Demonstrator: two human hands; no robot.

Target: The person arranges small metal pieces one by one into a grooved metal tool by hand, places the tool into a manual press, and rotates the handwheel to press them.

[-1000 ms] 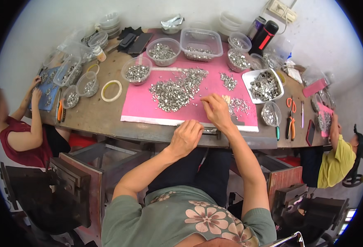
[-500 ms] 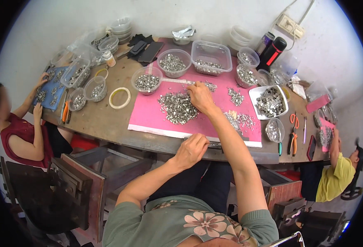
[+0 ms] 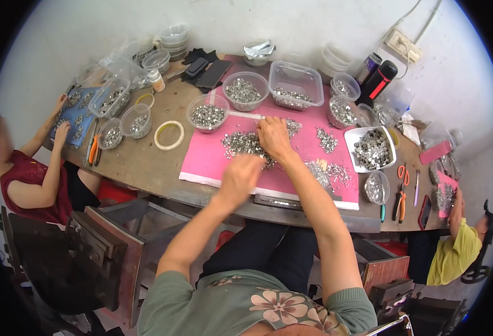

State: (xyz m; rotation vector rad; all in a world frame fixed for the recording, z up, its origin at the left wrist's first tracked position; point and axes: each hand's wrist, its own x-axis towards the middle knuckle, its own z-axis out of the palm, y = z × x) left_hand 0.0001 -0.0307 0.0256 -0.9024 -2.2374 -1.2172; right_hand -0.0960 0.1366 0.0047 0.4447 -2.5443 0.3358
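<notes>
tape ring (image 3: 169, 135): lay flat on the wooden table (image 3: 140, 162), left of the pink mat (image 3: 213, 162)
orange-handled pliers (image 3: 93, 150): lay left of the tape ring
black flask (image 3: 379, 83): stood beyond the mat's far right corner
red-handled scissors (image 3: 404, 173): lay right of the mat

A loose heap of small silver metal parts (image 3: 245, 143) (shiny, jumbled) lies spread flat on the pink mat (image 3: 213, 159), just before the round clear bowls
</notes>
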